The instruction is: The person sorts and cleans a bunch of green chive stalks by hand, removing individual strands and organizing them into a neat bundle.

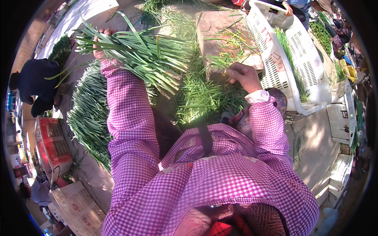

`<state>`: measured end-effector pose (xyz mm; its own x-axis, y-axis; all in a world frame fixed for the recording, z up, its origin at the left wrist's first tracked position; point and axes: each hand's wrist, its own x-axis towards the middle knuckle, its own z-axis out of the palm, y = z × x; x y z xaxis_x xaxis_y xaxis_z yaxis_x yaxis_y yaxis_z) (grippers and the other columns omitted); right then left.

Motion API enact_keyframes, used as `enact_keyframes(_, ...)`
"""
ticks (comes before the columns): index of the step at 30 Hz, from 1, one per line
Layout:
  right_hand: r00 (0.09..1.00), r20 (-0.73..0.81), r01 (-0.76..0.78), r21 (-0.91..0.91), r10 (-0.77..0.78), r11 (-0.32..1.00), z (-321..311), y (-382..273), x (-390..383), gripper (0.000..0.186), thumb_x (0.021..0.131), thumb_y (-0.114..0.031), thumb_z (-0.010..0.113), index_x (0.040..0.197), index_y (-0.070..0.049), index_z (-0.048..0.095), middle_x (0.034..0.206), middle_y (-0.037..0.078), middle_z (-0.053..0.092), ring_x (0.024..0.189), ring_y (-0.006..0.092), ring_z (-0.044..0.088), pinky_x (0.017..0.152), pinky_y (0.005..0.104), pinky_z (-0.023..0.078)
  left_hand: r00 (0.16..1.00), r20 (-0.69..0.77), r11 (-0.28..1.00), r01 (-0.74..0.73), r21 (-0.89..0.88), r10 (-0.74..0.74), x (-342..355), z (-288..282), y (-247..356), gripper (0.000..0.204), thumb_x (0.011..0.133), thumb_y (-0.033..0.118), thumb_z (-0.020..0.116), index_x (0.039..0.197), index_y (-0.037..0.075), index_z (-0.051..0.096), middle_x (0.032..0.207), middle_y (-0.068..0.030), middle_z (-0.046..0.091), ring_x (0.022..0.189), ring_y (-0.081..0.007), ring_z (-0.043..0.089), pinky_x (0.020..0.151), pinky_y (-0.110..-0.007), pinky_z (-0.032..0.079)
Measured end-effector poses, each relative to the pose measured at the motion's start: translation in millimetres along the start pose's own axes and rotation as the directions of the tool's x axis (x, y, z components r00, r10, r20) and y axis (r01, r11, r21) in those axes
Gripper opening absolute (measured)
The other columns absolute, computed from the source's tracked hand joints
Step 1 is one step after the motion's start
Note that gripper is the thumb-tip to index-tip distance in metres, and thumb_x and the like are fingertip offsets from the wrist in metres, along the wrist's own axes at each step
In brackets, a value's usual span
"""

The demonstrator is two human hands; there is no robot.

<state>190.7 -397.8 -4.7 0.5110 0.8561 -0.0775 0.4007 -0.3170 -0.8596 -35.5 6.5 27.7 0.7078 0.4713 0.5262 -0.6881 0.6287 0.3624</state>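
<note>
My left hand [97, 50] is wrapped round a thick bunch of garlic chives [145, 51], long flat green leaves with pale stem ends pointing right. The leaves hide part of its palm. My right hand [245, 75] hovers at the near right edge of a brown wooden block [218, 27], thumb and fingers pinched together. Whatever is between those fingertips, if anything, is too small to make out. Loose green and yellowish trimmings [234, 39] lie on the block. More cut green bits [201, 96] are heaped on the ground in front of me.
A large pile of chives [88, 114] lies beside my left arm. On the right stands a white slatted crate [275, 70] with greens [289, 59] inside; another person's hand [289, 9] is at its far rim. A dark-clothed person [37, 84] and a red crate [51, 137] are left.
</note>
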Motion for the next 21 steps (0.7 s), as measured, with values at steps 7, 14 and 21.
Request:
enact_keyframes(7, 0.892, -0.216, 0.367, -0.172, -0.398, 0.914, 14.6, -50.5, 9.0, 0.037, 0.081, -0.018, 0.063, 0.117, -0.020, 0.059, 0.102, 0.005, 0.066, 0.077, 0.0209, 0.063, 0.069, 0.0326, 0.050, 0.985, -0.173, 1.000, 0.001, 0.029, 0.004, -0.2, 16.8, -13.3, 0.027, 0.086, 0.029, 0.051, 0.097, 0.005, 0.057, 0.082, -0.0123, 0.058, 0.081, -0.0279, 0.053, 0.071, -0.050, 0.048)
enact_keyframes(14, 0.543, -0.054, 0.661, -0.587, -0.838, 0.467, 45.3, -116.7, 44.6, 0.022, 0.075, -0.016, 0.066, 0.097, -0.018, 0.063, 0.075, 0.002, 0.061, 0.071, 0.0213, 0.061, 0.058, 0.0349, 0.048, 0.984, -0.168, 0.974, -0.016, 0.227, 0.055, 7.4, 14.6, -42.6, 0.026, 0.086, 0.022, 0.052, 0.099, 0.001, 0.062, 0.090, -0.0157, 0.063, 0.082, -0.0275, 0.062, 0.072, -0.043, 0.054)
enact_keyframes(21, 0.652, -0.033, 0.655, -0.479, -0.757, 0.585, 21.4, -81.6, 14.4, 0.008, 0.075, -0.016, 0.066, 0.079, -0.009, 0.065, 0.075, 0.005, 0.064, 0.066, 0.0236, 0.062, 0.058, 0.0343, 0.048, 0.934, -0.305, 0.954, -0.101, 0.281, 0.188, 6.5, -39.2, -16.0, 0.022, 0.084, 0.011, 0.053, 0.099, -0.002, 0.062, 0.095, -0.0152, 0.066, 0.084, -0.0258, 0.065, 0.076, -0.039, 0.056)
